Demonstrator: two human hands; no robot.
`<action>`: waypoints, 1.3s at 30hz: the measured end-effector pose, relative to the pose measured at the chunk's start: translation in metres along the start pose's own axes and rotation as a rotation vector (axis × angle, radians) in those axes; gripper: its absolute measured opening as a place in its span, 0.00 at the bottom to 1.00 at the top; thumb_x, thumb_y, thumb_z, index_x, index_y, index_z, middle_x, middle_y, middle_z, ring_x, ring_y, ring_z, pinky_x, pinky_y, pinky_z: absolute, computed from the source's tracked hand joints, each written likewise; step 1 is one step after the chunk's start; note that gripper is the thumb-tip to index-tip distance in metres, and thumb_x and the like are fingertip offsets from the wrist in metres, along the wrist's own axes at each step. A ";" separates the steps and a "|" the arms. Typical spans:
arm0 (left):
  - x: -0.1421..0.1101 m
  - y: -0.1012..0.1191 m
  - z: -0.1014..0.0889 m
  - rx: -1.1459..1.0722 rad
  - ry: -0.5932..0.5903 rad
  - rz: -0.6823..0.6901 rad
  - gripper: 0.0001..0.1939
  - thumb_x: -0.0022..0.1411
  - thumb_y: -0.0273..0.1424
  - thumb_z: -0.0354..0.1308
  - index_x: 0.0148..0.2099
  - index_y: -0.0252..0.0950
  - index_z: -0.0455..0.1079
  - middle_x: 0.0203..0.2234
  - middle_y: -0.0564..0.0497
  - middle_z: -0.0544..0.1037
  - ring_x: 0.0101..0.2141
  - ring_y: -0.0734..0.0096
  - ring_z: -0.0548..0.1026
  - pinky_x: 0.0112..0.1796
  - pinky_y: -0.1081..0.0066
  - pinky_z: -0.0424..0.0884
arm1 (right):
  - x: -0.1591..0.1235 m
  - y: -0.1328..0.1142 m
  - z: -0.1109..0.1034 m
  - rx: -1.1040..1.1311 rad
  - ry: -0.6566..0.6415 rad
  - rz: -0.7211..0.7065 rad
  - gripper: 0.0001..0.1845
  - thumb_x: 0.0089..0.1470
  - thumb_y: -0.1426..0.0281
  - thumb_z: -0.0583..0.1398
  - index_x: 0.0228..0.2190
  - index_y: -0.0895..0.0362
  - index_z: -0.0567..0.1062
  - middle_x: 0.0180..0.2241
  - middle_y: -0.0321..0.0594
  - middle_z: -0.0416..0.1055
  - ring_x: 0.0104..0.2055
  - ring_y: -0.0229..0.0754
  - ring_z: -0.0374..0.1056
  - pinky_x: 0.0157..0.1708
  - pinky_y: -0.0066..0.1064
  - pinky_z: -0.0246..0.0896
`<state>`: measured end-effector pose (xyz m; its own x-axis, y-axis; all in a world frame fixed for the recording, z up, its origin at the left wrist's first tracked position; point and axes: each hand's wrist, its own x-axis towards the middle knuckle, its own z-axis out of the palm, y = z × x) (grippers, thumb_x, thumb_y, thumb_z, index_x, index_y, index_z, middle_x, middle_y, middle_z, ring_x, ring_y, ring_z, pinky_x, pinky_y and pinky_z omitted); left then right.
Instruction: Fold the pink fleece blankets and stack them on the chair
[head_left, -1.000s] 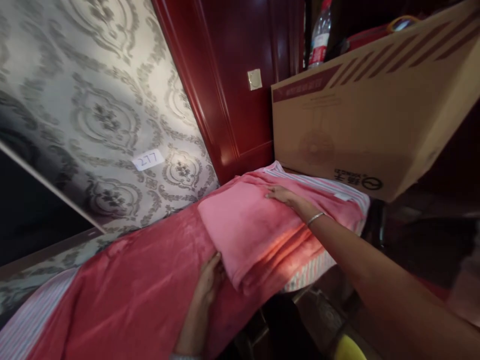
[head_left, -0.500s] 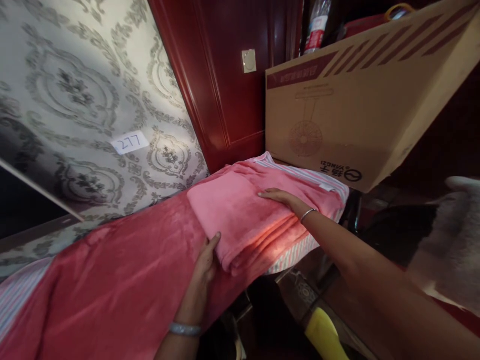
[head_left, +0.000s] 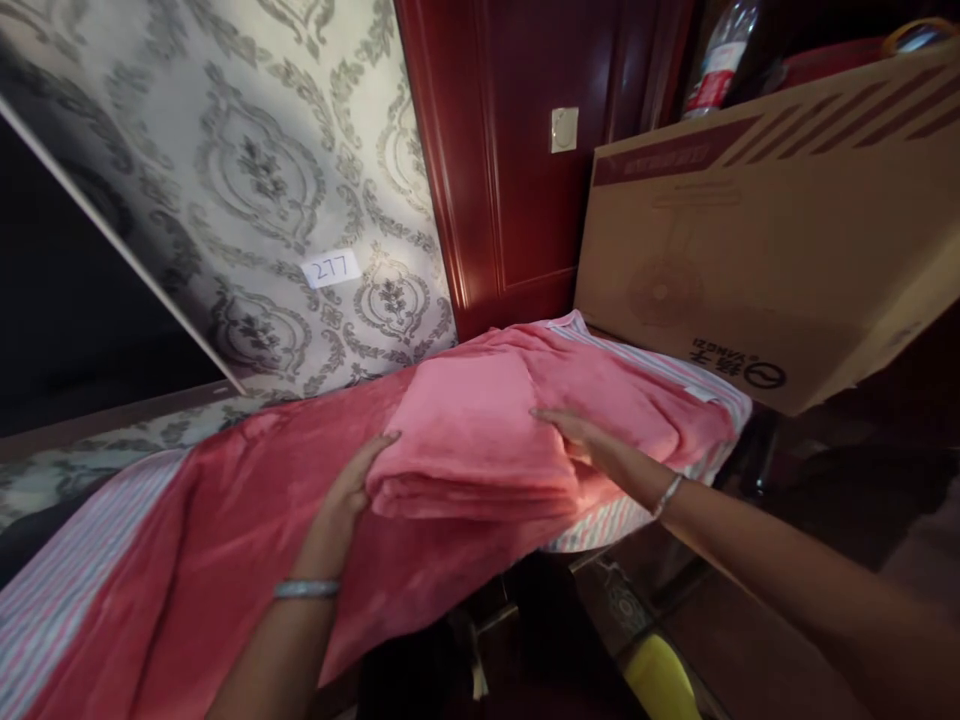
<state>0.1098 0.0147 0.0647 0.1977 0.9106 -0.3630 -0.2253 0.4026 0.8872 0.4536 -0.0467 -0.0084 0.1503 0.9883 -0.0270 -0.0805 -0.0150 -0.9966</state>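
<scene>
A pink folded blanket (head_left: 469, 425), stacked in several soft layers, lies on a larger pink plush cover (head_left: 262, 545) with striped edges. My left hand (head_left: 358, 478) grips its left side, thumb on top and the other fingers mostly hidden against the edge. On the opposite side my right hand (head_left: 576, 437) holds the right edge, thumb over the top and fingers partly hidden by the cloth. The folded layers face me at the front.
Behind on the right stands a large cardboard box (head_left: 750, 240), with a plastic bottle (head_left: 720, 65) behind its upper edge. A dark screen (head_left: 82, 300) is at the left. A numbered paper label (head_left: 331, 268) is on the patterned wall. Something yellow (head_left: 660, 680) is low down.
The folded blanket has turned so its layered edge faces me more squarely. My left hand has shifted up along its left side, and my right hand has moved to its right edge.
</scene>
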 end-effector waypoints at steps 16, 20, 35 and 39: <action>-0.077 -0.097 -0.074 -0.439 0.081 0.021 0.20 0.62 0.41 0.58 0.54 0.39 0.69 0.37 0.44 0.81 0.38 0.56 0.80 0.48 0.52 0.73 | -0.053 0.029 0.150 0.627 -0.013 0.295 0.14 0.47 0.62 0.65 0.37 0.53 0.75 0.35 0.41 0.79 0.45 0.52 0.75 0.43 0.42 0.77; -0.079 -0.118 -0.042 -0.449 0.057 -0.074 0.29 0.60 0.47 0.60 0.58 0.36 0.66 0.41 0.39 0.80 0.43 0.51 0.79 0.47 0.52 0.73 | -0.058 0.019 0.148 0.631 -0.033 0.263 0.18 0.45 0.62 0.66 0.39 0.53 0.74 0.37 0.42 0.79 0.47 0.54 0.74 0.43 0.43 0.77; -0.094 -0.093 -0.021 -0.283 0.258 0.209 0.29 0.49 0.22 0.65 0.55 0.40 0.72 0.39 0.49 0.83 0.48 0.56 0.79 0.53 0.61 0.74 | -0.103 0.033 0.172 0.777 0.030 0.281 0.27 0.36 0.66 0.73 0.40 0.51 0.73 0.38 0.38 0.79 0.39 0.48 0.76 0.41 0.41 0.75; -0.115 -0.043 -0.053 -0.147 0.418 0.178 0.24 0.45 0.18 0.63 0.47 0.37 0.75 0.31 0.51 0.83 0.39 0.56 0.82 0.48 0.59 0.77 | -0.125 0.035 0.159 0.612 -0.326 0.368 0.14 0.39 0.62 0.72 0.30 0.48 0.77 0.32 0.31 0.80 0.35 0.42 0.76 0.37 0.35 0.74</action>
<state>0.0464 -0.1029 0.0532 -0.2503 0.9140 -0.3193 -0.3596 0.2184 0.9072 0.2752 -0.1461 -0.0272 -0.2811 0.9319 -0.2290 -0.6114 -0.3579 -0.7058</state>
